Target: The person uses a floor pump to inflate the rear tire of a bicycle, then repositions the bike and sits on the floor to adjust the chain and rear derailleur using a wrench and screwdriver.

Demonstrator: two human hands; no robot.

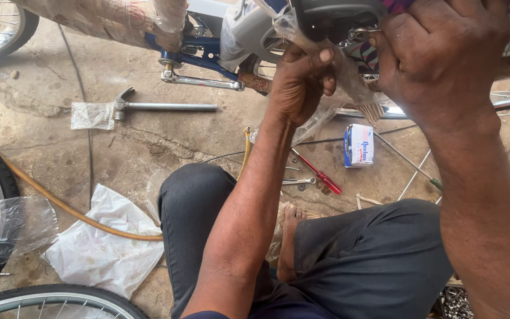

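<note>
My left hand (299, 88) was raised to the underside of the bicycle, fingers pinched on the clear plastic wrap (340, 68) that hung off a dark part at the top of the view, thumb pressed up against it. My right hand (438, 56) sat just beside it to the right, clenched over the same spot with its knuckles toward the camera; I could not tell exactly what lay inside that fist. The wrap lay between the two hands and trailed down from them, its long run slanting down and to the right, and both hands touched it, the left with the clearer hold. Just left of the wrap stood the blue frame (205, 59) with the silver crank arm (202, 81) lying nearly level. Further left of the wrap, on the concrete, a hammer (163, 107) lay with its handle pointing right, its head beside a small clear plastic bag (91, 115). Below the wrap sat a small upright box (359, 145), white-faced with blue sides and blue and red print. Left of the box lay a red-handled screwdriver (320, 175), slanting. Far down and left of the wrap lay a crumpled white plastic sheet (104, 242), crossed by a tan hose (72, 210).
</note>
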